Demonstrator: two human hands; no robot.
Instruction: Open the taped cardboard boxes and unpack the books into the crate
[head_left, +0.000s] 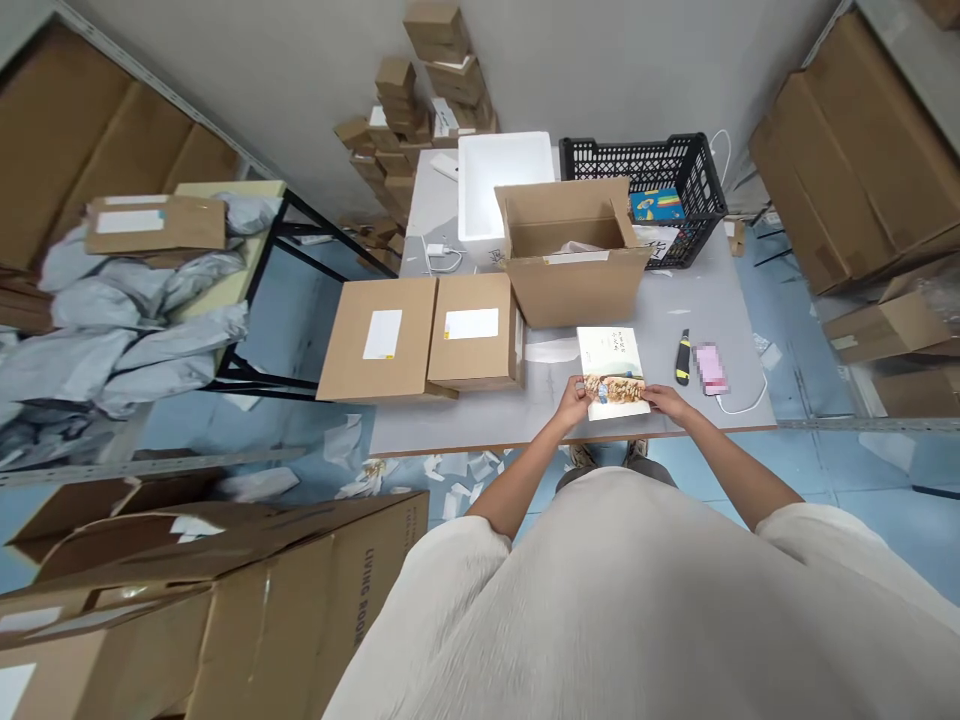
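A book with a pale cover and a painted picture on its lower part is held over the front of the grey table. My left hand grips its left edge, fingers closed on it. At the opposite edge my right hand pinches the lower right side. Just beyond the book stands an open cardboard box, with something pale partly visible inside. To the right lie a yellow and black box cutter and a pink phone-like item, blurred out, beside a white cable.
Two closed cardboard boxes with labels, a larger one and a smaller one, stand left of the book. Behind are a white foam box and a black crate. Grey parcels fill the left shelf; paper scraps litter the blue floor.
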